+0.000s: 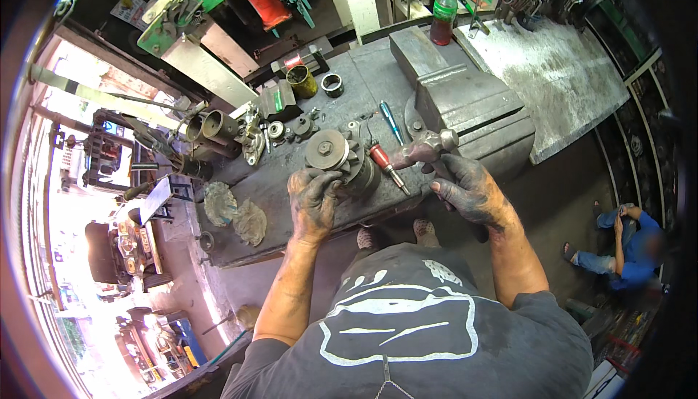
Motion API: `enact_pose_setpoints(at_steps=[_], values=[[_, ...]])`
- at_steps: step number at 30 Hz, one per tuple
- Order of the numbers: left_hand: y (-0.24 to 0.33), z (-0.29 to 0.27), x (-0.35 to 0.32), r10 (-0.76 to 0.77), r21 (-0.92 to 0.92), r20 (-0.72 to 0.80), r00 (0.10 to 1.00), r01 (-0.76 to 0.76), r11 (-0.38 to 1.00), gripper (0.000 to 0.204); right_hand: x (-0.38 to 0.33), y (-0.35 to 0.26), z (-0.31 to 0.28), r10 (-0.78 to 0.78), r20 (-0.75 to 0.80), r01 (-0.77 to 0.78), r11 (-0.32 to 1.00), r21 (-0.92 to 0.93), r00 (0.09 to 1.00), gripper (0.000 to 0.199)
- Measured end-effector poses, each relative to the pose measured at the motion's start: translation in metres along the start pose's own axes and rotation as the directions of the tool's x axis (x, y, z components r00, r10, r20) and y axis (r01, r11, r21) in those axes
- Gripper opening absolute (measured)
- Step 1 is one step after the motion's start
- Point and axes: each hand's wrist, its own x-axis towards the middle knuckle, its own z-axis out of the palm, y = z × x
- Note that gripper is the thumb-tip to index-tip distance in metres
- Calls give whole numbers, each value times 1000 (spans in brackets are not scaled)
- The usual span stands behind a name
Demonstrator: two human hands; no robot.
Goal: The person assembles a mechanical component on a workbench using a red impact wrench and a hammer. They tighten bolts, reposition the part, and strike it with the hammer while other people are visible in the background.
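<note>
My right hand (469,189) is wrapped around the handle of a hammer (418,153). The hammer's worn steel head hangs over the workbench, beside the vise. My left hand (313,204) has its fingers curled and pinched against the near left side of an alternator (352,170); whatever lies between the fingertips is hidden. That alternator rests near the bench's front edge, its round pulley (326,149) and fan blades facing up. Just right of it lies a red-handled screwdriver (381,159), its tip toward me. Farther back is a blue screwdriver (391,122).
A large bench vise (469,101) fills the right side of the workbench (363,72). Metal parts, a yellow can (301,82) and a dark ring (332,85) stand behind the alternator. Crumpled rags (249,222) lie left. A bottle of red liquid (443,17) stands behind. A person in blue (632,246) sits far right.
</note>
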Motion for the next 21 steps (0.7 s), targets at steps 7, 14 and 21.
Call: enact_pose_setpoints(at_steps=[7, 14, 21], values=[[3, 6, -5, -56, -15, -21, 998, 56, 998, 18, -11, 19, -17, 66, -65, -65, 998, 15, 996, 31], [7, 8, -6, -78, -12, -8, 997, 78, 997, 23, -15, 10, -43, 54, 24, -57, 986, 159, 998, 32], [6, 34, -22, -46, 4, -252, 967, 48, 999, 27, 14, -34, 7, -462, 206, 504, 819, -274, 863, 28]])
